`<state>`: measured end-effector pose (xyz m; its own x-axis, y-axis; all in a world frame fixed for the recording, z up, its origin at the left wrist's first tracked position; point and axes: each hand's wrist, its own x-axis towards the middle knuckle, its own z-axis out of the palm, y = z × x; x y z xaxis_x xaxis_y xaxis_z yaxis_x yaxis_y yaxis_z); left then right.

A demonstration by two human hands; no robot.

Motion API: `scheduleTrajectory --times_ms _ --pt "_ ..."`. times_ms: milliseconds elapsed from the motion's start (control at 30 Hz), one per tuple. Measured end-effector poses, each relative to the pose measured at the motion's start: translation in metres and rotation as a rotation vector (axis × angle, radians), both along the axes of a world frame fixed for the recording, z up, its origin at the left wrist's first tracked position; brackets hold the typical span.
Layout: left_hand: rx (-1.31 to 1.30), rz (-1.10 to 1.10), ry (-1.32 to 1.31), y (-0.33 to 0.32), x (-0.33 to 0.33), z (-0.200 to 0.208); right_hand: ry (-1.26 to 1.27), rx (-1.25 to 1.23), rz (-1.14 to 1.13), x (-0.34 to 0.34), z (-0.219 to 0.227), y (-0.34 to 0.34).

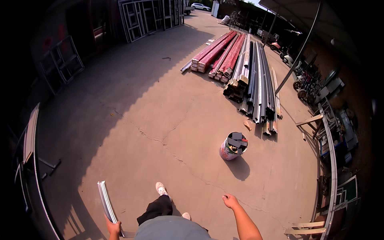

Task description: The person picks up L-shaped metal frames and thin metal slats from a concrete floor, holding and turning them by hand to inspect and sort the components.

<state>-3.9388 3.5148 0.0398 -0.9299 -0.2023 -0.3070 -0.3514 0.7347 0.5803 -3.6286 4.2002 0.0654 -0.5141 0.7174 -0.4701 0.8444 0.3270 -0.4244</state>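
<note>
At the lower left, my left hand (113, 227) is wrapped round a short length of silvery aluminium profile (106, 202), which points up and away from me. My right hand (230, 201) is held out over the concrete, its fingers closed. A small dark spot shows at those fingertips, too small to name. Beyond the right hand stands a round bucket (226, 153) with a reddish, printed wall. Dark grey offcuts (237, 141) and a few red and yellowish bits fill it to the rim.
Long bundles of red-wrapped profiles (216, 49) and dark metal profiles (260, 86) lie ahead on the concrete floor (160, 108). Window frames (150, 18) lean at the far left. A metal rack (330, 160) runs along the right, near a post (298, 56). Another rail (38, 172) stands left.
</note>
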Motion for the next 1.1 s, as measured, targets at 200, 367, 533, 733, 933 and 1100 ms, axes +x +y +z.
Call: scheduleTrajectory --times_ms 200,367,533,733,933,1100 --pt "-0.066 -0.026 -0.176 0.087 -0.17 -0.065 -0.093 -0.05 -0.052 -0.205 -0.056 0.109" --pt "0.001 -0.196 -0.172 0.221 -0.373 -0.033 -0.398 -0.184 0.326 -0.316 -0.07 0.115" --pt "0.01 -0.285 -0.133 0.356 -0.581 0.025 -0.303 -0.455 0.367 -0.483 -0.09 0.121" --pt "-0.025 -0.356 -0.014 0.482 -0.792 -0.004 -0.147 -0.498 0.293 -0.688 -0.124 0.242" --pt "-0.15 -0.332 -0.152 0.587 -0.96 0.019 -0.295 -0.295 0.594 -0.984 -0.078 0.466" --pt "-0.039 -0.223 -0.088 0.662 -1.059 0.013 0.093 -0.071 0.281 -1.242 0.023 0.628"
